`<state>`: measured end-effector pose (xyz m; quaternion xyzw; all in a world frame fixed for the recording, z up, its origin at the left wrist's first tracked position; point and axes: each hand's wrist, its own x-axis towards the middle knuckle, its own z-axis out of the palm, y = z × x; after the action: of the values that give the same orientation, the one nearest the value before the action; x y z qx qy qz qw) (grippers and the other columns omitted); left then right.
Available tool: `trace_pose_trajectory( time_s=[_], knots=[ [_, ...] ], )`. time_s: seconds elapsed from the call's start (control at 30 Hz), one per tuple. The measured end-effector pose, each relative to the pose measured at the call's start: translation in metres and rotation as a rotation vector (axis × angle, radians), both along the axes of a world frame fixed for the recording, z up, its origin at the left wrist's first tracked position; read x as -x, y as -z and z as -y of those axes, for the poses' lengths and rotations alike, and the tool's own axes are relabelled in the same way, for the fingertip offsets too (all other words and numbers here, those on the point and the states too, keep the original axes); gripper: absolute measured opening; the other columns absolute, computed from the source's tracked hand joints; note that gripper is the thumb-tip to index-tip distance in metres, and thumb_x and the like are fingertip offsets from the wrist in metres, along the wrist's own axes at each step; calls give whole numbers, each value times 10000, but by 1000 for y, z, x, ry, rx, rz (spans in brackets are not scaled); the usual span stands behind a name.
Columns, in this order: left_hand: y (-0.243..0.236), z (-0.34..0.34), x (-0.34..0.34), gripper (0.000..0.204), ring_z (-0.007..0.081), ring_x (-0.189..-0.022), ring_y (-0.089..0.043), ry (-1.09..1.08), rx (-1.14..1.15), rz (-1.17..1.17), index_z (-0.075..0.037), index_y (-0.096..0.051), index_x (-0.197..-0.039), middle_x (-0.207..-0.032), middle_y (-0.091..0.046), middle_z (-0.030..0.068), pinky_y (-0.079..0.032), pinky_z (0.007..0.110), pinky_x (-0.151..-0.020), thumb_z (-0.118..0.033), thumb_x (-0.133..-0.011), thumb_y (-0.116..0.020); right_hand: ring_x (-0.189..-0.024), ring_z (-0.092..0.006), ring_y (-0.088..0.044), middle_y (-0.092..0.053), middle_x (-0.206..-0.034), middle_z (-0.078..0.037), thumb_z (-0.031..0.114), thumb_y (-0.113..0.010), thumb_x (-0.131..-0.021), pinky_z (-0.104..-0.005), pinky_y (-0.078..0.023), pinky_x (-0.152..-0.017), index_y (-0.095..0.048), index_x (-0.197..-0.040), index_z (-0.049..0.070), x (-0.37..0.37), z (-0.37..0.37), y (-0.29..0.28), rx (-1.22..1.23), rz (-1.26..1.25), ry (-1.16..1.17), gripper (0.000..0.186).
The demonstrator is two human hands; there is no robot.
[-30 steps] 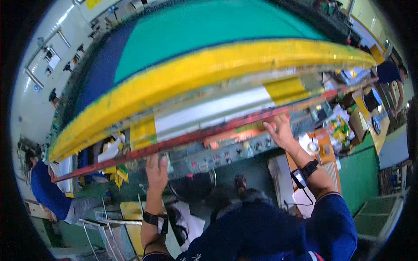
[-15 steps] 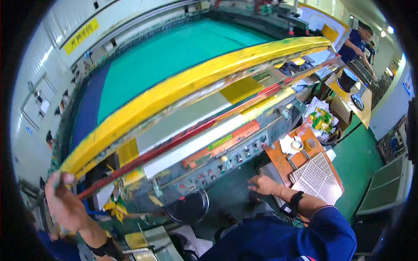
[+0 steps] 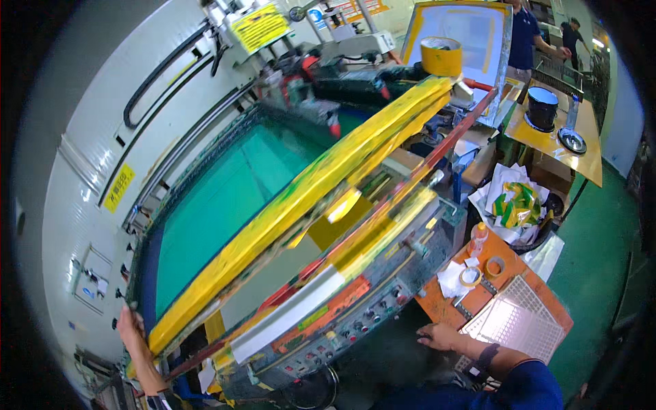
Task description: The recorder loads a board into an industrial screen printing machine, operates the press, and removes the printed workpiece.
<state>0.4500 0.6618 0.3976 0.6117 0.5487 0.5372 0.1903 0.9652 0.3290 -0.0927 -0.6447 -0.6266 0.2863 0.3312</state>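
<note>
A printing screen frame [image 3: 301,198] edged in yellow tape slants across the view, its green mesh [image 3: 212,219] behind the taped edge. At its near left corner, my left hand [image 3: 134,336] is closed with fingertips bent; a small black knob sits beside it, and what the fingers hold is hidden. My right hand [image 3: 437,336] hangs by the orange side table [image 3: 427,301], fingers loosely bent and slightly apart, holding nothing I can see. Under the frame runs a red bar [image 3: 437,154], with a control panel [image 3: 355,324] of buttons and knobs below.
On the side table lie white grid sheets [image 3: 512,324], tape rolls [image 3: 495,266] and a small bottle [image 3: 478,239]. Behind stands a bin of crumpled paper [image 3: 516,205]. A black bucket [image 3: 541,109] rests on a far table. Another person [image 3: 525,34] stands at the back.
My view has tilted and shifted, bringing the far end of the machine and a yellow tape roll into sight. My left hand stays by the frame's corner; my right hand remains low beside the table.
</note>
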Motion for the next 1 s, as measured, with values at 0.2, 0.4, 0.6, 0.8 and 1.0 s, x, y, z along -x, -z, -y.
trace_pose_trajectory(
  time_s=[0.2, 0.4, 0.6, 0.8, 1.0],
  knots=[
    [5, -9, 14, 293, 58, -505, -406, -172, -36, 117, -147, -600, -871, -648, -491, -54, -242, 230, -441, -424, -953, -558, -921, -400, -647, -673, -1067, -198, 352, -603, -914, -459, -526, -813, -636, -1152, 27, -42, 0, 7, 17, -101, -6, 404],
    [1, 4, 13, 295, 62, -503, -401, -210, -5, 72, -131, -622, -930, -629, -487, -46, -246, 236, -437, -423, -942, -582, -892, -398, -655, -686, -1013, -199, 354, -611, -902, -467, -527, -799, -641, -1148, 36, -65, -1, 3, 32, -126, 35, 403],
    [-17, -28, 104, 432, 125, -1038, -582, -130, -32, 73, -24, -599, -1257, -1230, -620, 68, -457, 240, -856, -340, -966, -562, -784, -392, -657, -685, -901, -209, 388, -559, -912, -511, -511, -718, -621, -1037, 99, -76, -20, -15, 59, 111, 33, 321],
    [-20, -37, 56, 584, 222, -1313, -437, -188, 88, 115, -49, -519, -1367, -1392, -515, 104, -305, 325, -1081, -461, -955, -552, -882, -377, -668, -693, -1014, -193, 323, -618, -889, -480, -515, -812, -649, -1161, 87, -45, -40, 4, 45, 94, -74, 362],
    [-21, -21, 50, 522, 101, -940, -541, -43, 123, 36, -75, -559, -1311, -1163, -625, 18, -378, 235, -779, -449, -947, -569, -974, -384, -643, -680, -1048, -205, 287, -645, -870, -446, -507, -872, -651, -1145, 36, 29, -48, -9, 255, 50, -197, 373]
  ],
)
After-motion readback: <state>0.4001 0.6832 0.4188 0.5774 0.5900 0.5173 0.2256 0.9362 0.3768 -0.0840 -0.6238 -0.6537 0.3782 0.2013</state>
